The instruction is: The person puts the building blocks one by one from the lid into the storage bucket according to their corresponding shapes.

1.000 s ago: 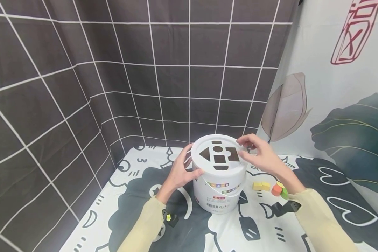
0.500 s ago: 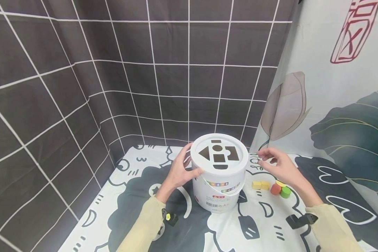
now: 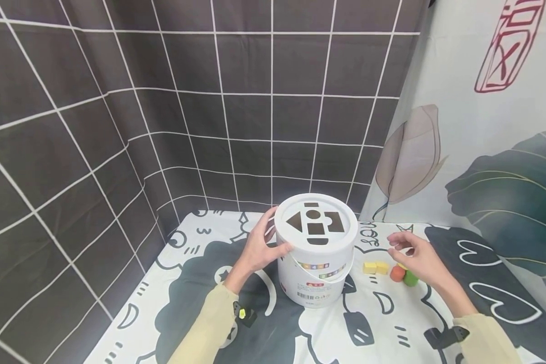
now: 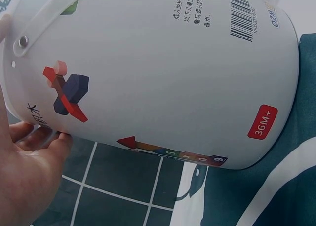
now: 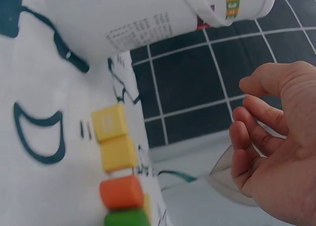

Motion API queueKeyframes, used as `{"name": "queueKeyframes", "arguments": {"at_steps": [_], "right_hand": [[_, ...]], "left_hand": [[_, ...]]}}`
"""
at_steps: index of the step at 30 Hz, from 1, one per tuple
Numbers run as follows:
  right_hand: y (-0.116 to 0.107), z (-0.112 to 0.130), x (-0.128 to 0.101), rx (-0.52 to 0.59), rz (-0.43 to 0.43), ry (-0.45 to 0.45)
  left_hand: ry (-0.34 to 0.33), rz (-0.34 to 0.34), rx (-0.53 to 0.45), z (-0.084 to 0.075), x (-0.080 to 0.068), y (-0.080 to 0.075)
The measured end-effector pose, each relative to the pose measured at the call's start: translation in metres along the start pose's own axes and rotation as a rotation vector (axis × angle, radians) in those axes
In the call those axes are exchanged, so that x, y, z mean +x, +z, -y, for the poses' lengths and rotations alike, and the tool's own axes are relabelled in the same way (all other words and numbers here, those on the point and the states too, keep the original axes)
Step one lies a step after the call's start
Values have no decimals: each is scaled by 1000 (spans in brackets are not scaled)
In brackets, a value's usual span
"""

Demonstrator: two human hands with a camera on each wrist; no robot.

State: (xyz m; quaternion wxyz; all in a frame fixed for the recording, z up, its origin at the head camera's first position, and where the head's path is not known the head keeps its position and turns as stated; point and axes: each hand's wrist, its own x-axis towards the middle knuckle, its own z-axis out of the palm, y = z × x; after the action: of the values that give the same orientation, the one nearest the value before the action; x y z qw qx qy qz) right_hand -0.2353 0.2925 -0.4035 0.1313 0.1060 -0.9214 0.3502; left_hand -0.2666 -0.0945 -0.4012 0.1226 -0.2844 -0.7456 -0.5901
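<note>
A white plastic bucket (image 3: 316,278) stands upright on the patterned cloth, its lid (image 3: 296,238) cut with dark shape holes. My left hand (image 3: 260,247) holds it at the upper left, thumb on the near side and fingers round the far side. In the left wrist view, fingertips of the left hand (image 4: 34,171) touch the bucket wall. To the right, apart from the bucket, my right hand (image 3: 418,258) hovers with fingers loosely bent and nothing in them. Below it lie an orange block (image 3: 397,273) and a green block (image 3: 410,278), partly hidden.
Two yellow blocks (image 3: 375,267) sit side by side between the bucket and the orange block. Another yellow piece is mostly hidden behind the orange one. A dark gridded curtain (image 3: 245,116) rises behind the cloth (image 3: 273,323); a white printed curtain (image 3: 464,141) hangs at the right.
My right hand has left the lid's right edge and moved rightward and down, over the coloured blocks. The left hand stays at the same place on the bucket.
</note>
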Motion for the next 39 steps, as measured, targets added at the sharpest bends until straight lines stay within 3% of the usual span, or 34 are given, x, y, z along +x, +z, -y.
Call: {"name": "queueKeyframes", "arguments": {"at_steps": [11,18,25,35,39], "right_hand": [[5,-49,-26,-9,-65,109],[10,-53,-36,-23,-49,211],[14,-61,-42,-41,-69,218],[15,-72,-45,-25,-65,312],[18,-75,-45,-23,-84,321]], "left_hand": [[2,3,-16,1,1,-1],[1,4,-9,1,0,-1],[-12,1,-12,1,0,0],[-2,22,-25,3,1,-1],[-13,29,-22,-3,1,-2]]}}
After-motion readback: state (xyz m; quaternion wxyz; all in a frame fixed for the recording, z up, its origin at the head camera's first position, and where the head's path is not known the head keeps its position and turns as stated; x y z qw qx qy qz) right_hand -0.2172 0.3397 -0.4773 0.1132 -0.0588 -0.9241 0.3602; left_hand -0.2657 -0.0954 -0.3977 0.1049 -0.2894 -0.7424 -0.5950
